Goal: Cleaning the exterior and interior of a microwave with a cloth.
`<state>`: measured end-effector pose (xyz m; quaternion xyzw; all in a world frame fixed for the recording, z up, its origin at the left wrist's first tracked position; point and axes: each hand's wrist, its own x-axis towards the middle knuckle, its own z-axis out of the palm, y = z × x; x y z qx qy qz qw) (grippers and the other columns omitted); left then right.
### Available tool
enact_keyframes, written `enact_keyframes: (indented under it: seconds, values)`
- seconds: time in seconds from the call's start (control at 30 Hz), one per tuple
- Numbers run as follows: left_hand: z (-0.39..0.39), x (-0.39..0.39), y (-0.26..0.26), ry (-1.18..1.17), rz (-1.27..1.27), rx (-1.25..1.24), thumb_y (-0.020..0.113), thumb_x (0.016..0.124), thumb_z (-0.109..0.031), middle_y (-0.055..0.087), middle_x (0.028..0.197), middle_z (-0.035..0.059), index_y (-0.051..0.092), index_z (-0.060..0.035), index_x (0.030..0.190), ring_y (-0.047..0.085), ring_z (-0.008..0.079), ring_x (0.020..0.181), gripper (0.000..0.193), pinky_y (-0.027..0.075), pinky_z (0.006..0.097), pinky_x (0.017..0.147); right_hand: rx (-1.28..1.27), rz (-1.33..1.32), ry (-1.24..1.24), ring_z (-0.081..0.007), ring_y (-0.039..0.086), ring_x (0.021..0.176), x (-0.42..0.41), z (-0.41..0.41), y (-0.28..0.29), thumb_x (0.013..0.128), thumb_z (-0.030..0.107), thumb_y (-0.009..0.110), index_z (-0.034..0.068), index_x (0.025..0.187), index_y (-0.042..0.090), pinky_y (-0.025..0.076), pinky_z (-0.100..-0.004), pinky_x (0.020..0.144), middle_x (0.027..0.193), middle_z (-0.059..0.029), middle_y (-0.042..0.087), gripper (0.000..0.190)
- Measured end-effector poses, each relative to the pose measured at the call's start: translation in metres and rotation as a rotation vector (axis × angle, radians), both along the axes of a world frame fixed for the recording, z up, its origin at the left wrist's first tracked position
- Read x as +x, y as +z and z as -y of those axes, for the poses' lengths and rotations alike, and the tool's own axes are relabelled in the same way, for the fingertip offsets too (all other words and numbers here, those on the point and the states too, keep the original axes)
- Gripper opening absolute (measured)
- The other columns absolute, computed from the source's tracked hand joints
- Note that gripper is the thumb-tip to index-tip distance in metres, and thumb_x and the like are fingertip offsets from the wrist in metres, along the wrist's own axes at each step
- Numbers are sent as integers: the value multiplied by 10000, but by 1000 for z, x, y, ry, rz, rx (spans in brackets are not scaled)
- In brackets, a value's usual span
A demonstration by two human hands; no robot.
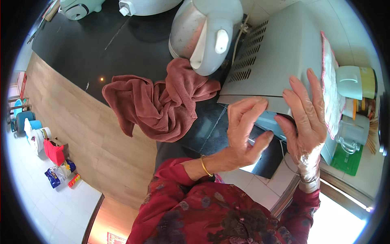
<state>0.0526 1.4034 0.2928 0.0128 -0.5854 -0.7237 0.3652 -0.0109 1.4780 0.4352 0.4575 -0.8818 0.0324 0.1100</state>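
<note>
My left hand (246, 131), with a gold-coloured bangle at its wrist, is at the front edge of a grey metal appliance (274, 61) with vent slots, probably a microwave oven. Its fingers are bent, with thumb and fingertips apart. My right hand (304, 122) rests with spread fingers over the appliance's top front corner, its thumb by the front edge. Neither hand clearly holds anything. Left of the appliance, a crumpled reddish-brown cloth (155, 103) lies on the black countertop (134, 48), against a grey electric kettle (204, 33).
A white appliance (152, 7) and a pale green one (79, 9) stand at the counter's back. On the appliance lie a white cloth (330, 85), a pale green cup (349, 82) and a glass mug (353, 131). Containers and bags, one a red bag (54, 152), stand on the floor at left.
</note>
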Motion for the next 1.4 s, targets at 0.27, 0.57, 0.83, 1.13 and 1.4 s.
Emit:
enact_keyframes:
  seconds: [0.27, 0.57, 0.83, 1.13, 1.4]
  values:
    - [35, 12, -86, -267, 603, 822, 553, 891, -78, 538, 1106, 87, 511, 12, 1195, 527, 144, 992, 320, 411, 281, 915, 4, 2, -23, -432, 441, 1264, 0, 2, -7, 688, 179, 740, 1, 1095, 642, 403, -492, 1026, 1239, -149, 602, 455]
    - [41, 9, -114, -447, 692, 770, 625, 899, -110, 597, 1114, 123, 500, 64, 1263, 551, 147, 1050, 422, 423, 265, 917, -14, -55, 15, -446, 445, 1260, -3, -3, -13, 672, 259, 746, 75, 1187, 611, 351, -566, 1056, 1271, -136, 587, 564]
    - [48, -5, -115, -514, 622, 1362, 576, 934, -139, 648, 943, 107, 588, 36, 1075, 636, 198, 848, 225, 526, 356, 824, 76, -127, 32, -485, 408, 1273, -5, -12, -13, 720, 314, 710, 137, 1236, 587, 348, -609, 1057, 1313, -121, 556, 559]
    - [46, -10, -123, -546, 745, 1232, 552, 932, -100, 651, 869, 105, 615, 15, 1026, 630, 189, 779, 161, 528, 347, 791, 118, -63, 47, -493, 411, 1267, -12, -14, -3, 717, 383, 723, 192, 1261, 570, 353, -617, 1046, 1331, -135, 537, 597]
    - [44, -5, -123, -520, 672, 1268, 497, 915, -32, 642, 954, 152, 549, 72, 1158, 637, 221, 843, 269, 516, 362, 851, 88, -41, 94, -528, 418, 1248, -16, -16, -5, 760, 247, 721, 64, 1265, 553, 339, -630, 1021, 1311, -201, 542, 563]
